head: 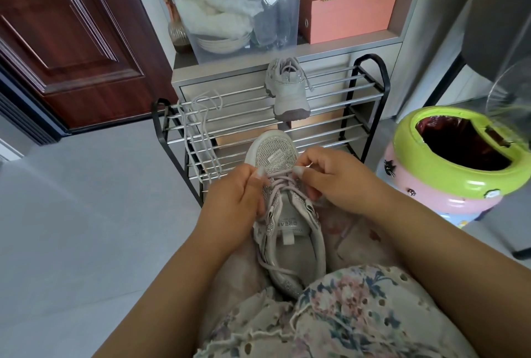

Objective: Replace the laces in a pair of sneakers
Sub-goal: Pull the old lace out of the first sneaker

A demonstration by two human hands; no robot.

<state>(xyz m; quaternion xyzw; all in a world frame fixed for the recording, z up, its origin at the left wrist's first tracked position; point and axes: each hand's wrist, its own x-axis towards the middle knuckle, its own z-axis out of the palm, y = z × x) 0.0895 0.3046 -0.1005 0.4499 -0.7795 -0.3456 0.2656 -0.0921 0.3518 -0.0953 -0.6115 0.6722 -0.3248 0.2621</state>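
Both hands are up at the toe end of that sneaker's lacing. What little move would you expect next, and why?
Probably pulling the lace sideways to snug the crossing nearest the toe. The left hand and right hand each pinch it at the lowest eyelets of the sneaker on the lap, while the eyelets higher up look mostly unlaced.

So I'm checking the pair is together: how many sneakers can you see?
2. One sneaker lies on the person's lap, both hands at its laces. The other sneaker sits on the shoe rack, top shelf. None seems hidden.
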